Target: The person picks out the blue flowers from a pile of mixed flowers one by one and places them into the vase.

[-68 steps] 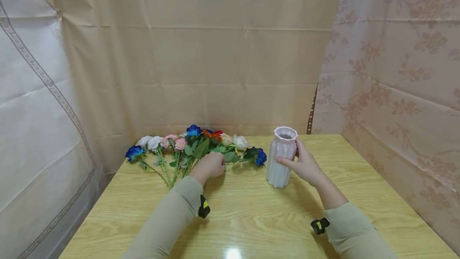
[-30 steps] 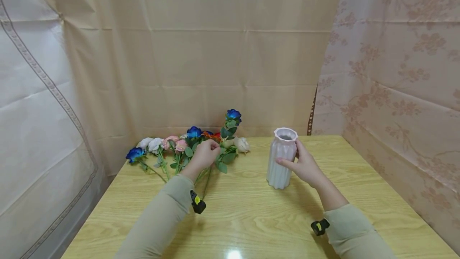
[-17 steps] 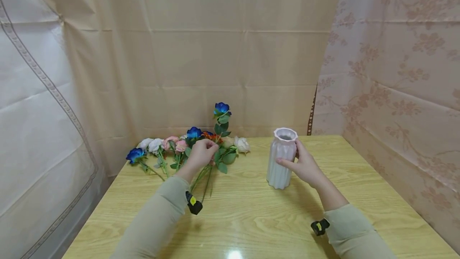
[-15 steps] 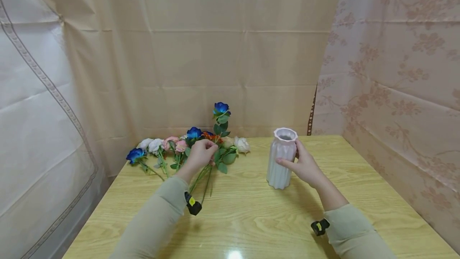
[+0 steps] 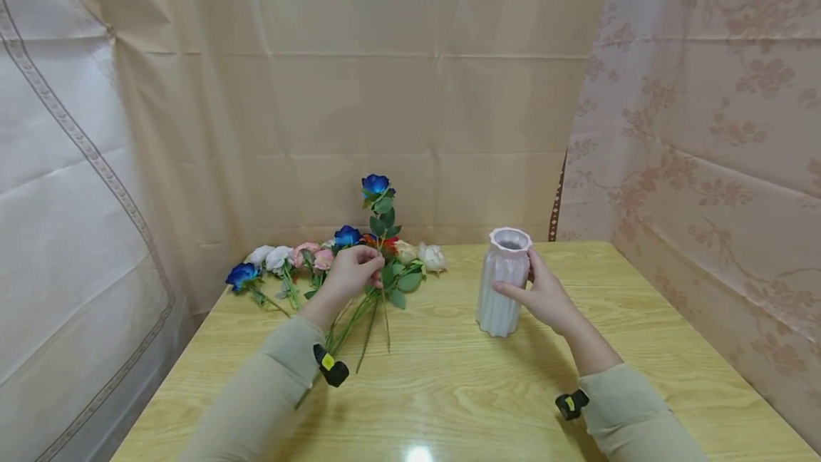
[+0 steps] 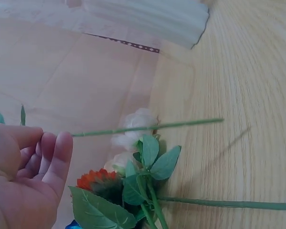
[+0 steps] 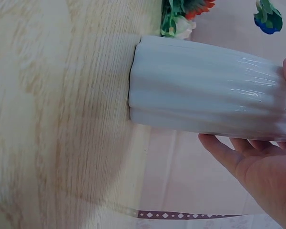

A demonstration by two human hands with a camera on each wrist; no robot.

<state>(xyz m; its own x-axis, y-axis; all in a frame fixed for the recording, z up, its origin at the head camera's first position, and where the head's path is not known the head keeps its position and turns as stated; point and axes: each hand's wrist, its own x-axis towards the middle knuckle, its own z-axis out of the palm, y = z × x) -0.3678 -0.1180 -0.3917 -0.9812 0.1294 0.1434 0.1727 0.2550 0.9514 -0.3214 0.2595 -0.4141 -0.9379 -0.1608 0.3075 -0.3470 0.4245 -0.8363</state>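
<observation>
My left hand [image 5: 353,271] pinches the stem of a blue rose [image 5: 376,185] between thumb and fingers. The bloom points up, and its bare stem [image 6: 186,124] runs down past the fingers, above the wooden tabletop in the left wrist view. On the right, my right hand [image 5: 544,299] grips a white fluted vase [image 5: 497,298] around its side, fingers partly hidden behind it. The vase stands upright on the table with its scalloped mouth facing up; no stems show in it.
Behind and beside my left hand lie several artificial flowers: another blue rose [image 5: 241,275], white flowers [image 5: 279,259], pink ones [image 5: 323,259], an orange flower [image 6: 97,183] and a cream rose [image 5: 432,257]. Their stems point towards me. A beige curtain [image 5: 410,127] hangs behind the table [image 5: 462,391].
My left hand has lifted the blue rose from the right end of the pile, turned it upright and drawn it leftwards. The right hand and vase have stayed in place.
</observation>
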